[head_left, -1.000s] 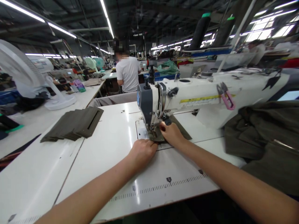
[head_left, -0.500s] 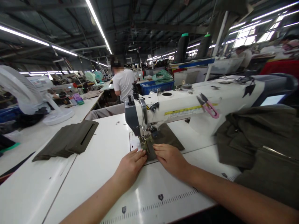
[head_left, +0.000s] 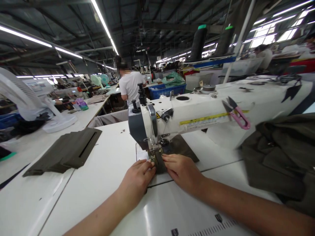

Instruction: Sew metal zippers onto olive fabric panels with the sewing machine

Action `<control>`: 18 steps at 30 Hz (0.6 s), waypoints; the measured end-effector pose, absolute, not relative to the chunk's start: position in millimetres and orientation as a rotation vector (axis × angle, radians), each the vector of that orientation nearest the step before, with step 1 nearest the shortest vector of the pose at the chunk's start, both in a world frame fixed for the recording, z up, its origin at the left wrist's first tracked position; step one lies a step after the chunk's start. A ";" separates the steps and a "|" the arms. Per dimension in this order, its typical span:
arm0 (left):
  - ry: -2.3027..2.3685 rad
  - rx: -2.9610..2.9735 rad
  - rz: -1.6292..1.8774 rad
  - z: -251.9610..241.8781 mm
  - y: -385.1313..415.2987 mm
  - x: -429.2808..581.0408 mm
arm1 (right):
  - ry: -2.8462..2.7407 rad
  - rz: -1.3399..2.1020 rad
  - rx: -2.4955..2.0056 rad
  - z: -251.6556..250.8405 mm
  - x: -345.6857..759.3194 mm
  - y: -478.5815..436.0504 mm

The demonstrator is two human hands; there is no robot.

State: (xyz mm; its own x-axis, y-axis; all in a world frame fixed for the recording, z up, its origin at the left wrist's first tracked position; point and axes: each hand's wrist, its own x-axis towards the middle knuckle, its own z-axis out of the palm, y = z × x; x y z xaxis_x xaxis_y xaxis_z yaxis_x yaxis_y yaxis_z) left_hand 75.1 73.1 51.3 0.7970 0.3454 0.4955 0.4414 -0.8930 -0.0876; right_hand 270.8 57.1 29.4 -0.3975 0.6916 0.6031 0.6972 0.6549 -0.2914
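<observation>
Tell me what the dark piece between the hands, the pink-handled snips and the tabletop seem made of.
Dark piece: probably cloth; matte, weave too fine to see. Snips: likely metal blades, thin and grey; smooth pink handle, plastic or coated metal. Tabletop: perhaps laminate; white, glossy, showing a reflected streak.

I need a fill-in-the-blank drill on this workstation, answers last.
The left hand and right hand are at dark cloth by a white ____ machine.
The dark stack of cloth pieces lies nearer the ____ hand.
The two thread cones have caps coloured ____.
The fan at the left edge is coloured ____.
Missing words: sewing; left; green; white.
</observation>
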 end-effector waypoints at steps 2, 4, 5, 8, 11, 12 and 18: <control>-0.633 -2.787 -0.730 51.4 76.0 76.0 | -2.162 0.006 -1.091 30.8 270.5 60.4; -0.686 -2.806 -0.736 50.0 79.1 76.4 | -2.176 0.017 -1.120 32.4 270.2 64.0; -0.715 -2.819 -0.735 48.7 80.9 76.4 | -2.182 0.018 -1.133 32.8 270.0 66.0; -0.770 -2.819 -0.742 42.9 87.0 76.2 | -2.175 -0.010 -1.148 31.6 269.9 72.7; -0.800 -2.777 -0.751 38.0 92.5 76.4 | -2.143 -0.061 -1.134 27.2 270.0 78.9; -0.816 -2.769 -0.743 37.1 93.7 76.7 | -2.139 -0.071 -1.131 25.8 270.1 80.5; -0.869 -2.758 -0.707 37.2 94.7 78.6 | -2.166 -0.103 -1.156 23.9 270.6 83.7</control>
State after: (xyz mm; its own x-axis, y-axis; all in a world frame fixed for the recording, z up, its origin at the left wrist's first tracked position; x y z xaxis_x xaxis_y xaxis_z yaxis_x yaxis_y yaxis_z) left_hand 78.6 94.7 37.2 0.7188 0.4982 0.4849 0.5762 -0.8172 -0.0145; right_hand 270.6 83.7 23.9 -0.3822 0.7093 0.5923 0.7623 0.6043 -0.2318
